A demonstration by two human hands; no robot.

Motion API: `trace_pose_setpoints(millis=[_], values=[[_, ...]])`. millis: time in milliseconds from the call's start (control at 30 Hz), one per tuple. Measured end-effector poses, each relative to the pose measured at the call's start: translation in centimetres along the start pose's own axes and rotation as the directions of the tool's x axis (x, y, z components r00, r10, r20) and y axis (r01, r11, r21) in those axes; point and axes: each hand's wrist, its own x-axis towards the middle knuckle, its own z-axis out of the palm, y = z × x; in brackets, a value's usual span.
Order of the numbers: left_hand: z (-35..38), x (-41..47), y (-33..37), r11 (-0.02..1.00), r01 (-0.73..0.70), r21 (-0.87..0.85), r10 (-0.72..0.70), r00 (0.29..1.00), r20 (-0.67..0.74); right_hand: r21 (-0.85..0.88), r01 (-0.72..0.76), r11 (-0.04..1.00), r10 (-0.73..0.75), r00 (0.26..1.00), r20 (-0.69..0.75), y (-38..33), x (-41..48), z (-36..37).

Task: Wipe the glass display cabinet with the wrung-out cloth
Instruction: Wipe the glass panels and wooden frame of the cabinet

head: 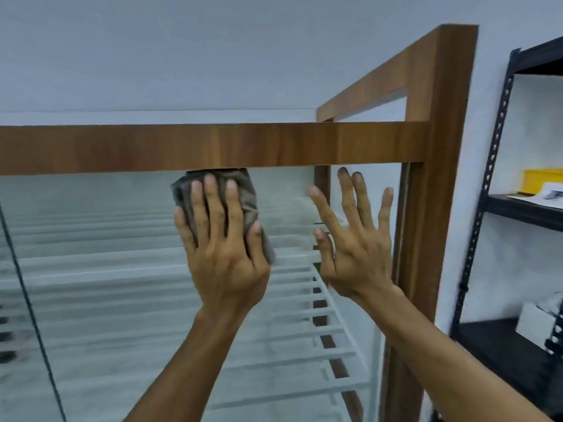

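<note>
Two hands are up on the glass display cabinet (438,117). The left hand (224,239) lies flat with straight fingers and presses the grey cloth (246,193) on the glass pane (100,269), right under the wooden top bar (122,149), near 12 o'clock. The right hand (356,248) is wide open and holds nothing, just beside it toward 3 o'clock. It may touch the glass, but that is hard to tell. The wiping seems to be at the top. The pane toward 6 and 9 o'clock likely needs wiping too.
</note>
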Motion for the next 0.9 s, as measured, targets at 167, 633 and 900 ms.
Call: trace_pose_setpoints(millis=[167,633,900], values=[[2.4,-0.2,8.5,0.998,0.065,0.001,-0.065,0.995,0.072,-0.075,0.094,0.993,-0.092,0.995,0.03,2.2,0.0,-1.4],[5.8,-1.0,16.4,0.985,-0.159,-0.067,0.166,0.981,0.099,0.218,-0.123,0.968,0.161,0.973,-0.166,9.5,-2.9,-3.1],[5.7,-0.6,17.7,0.938,-0.321,-0.132,0.342,0.92,0.194,0.383,-0.077,0.92,0.141,0.98,-0.14,10.7,-4.2,-2.8]])
